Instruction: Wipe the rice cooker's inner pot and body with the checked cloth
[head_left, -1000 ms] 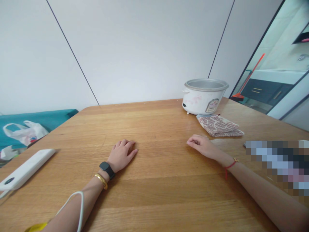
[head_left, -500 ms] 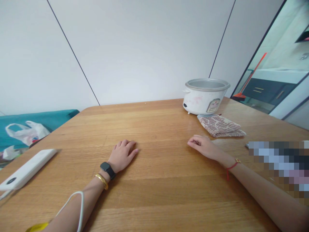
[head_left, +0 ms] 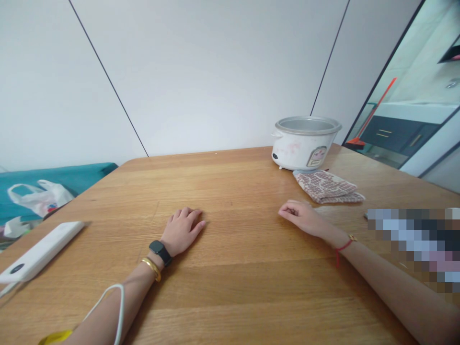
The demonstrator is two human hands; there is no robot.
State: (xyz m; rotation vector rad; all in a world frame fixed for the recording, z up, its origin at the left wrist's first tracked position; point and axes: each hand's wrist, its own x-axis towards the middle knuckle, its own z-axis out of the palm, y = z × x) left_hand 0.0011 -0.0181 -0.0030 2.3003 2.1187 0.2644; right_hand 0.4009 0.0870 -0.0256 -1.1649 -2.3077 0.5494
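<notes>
Head view: your left hand point(head_left: 182, 231) loosely spread and empty on the wooden table point(head_left: 230, 292), well left of the white cooker point(head_left: 293, 154), your right hand point(head_left: 302, 218) loosely curled, holding nothing visible, in front of the cooker, folded patterned cloth point(head_left: 327, 188) just before the cooker.

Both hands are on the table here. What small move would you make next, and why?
I'd probably ease the right hand forward to the folded cloth. That hand is loosely curled, no object shows in it, and the cloth lies just beyond it, nearer than the white cooker. The left hand is farther from both.
</notes>
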